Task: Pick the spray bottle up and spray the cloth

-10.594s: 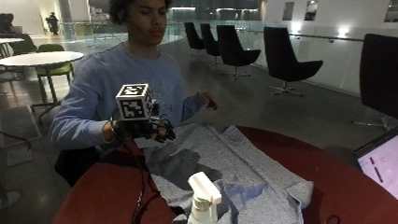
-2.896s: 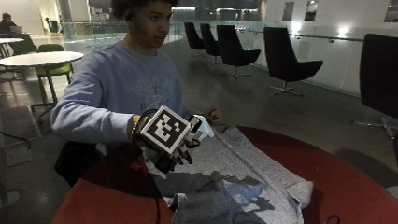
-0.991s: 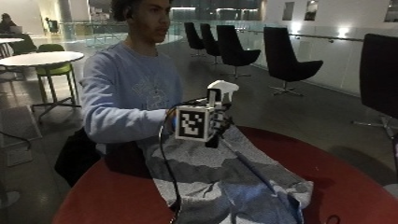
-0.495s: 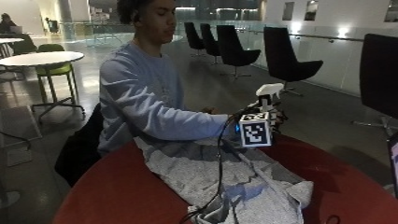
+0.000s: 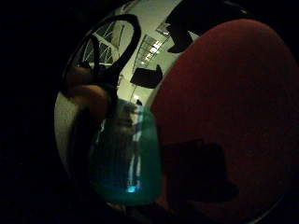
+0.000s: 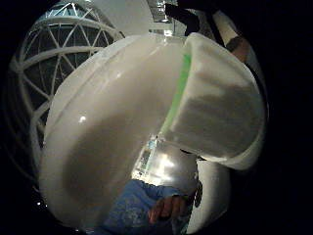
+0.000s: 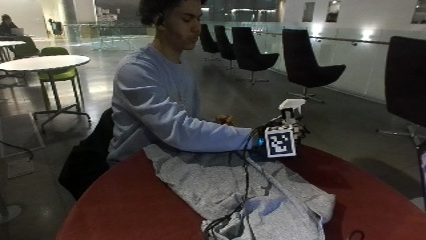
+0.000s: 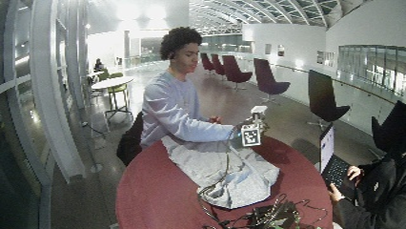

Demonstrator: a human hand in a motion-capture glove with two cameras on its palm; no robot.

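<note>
In the outside view my gloved right hand (image 7: 265, 137) grips a spray bottle, whose white spray head (image 7: 291, 105) sticks up above the fingers. I hold it upright above the far right side of a grey cloth (image 7: 243, 194) spread on the round red table (image 7: 126, 210). The wide outside view shows the same hand (image 8: 244, 131), bottle head (image 8: 258, 110) and cloth (image 8: 218, 169). The little finger side palm view shows the bottle body (image 5: 126, 158) with teal liquid close to the palm, over the red table (image 5: 233, 93). The white spray head (image 6: 112, 127) fills the thumb side palm view.
The person's bare left hand (image 7: 224, 120) stays near the chest behind the cloth. A cable (image 7: 243, 185) runs from the glove across the cloth. An open laptop (image 8: 331, 155) with another person sits at the table's right edge. Tangled cables (image 8: 266, 218) lie at the front.
The gloved hand took the bottle from the near part of the cloth, lifted it and carried it to the far right side. The outside camera's framing has shifted too.
</note>
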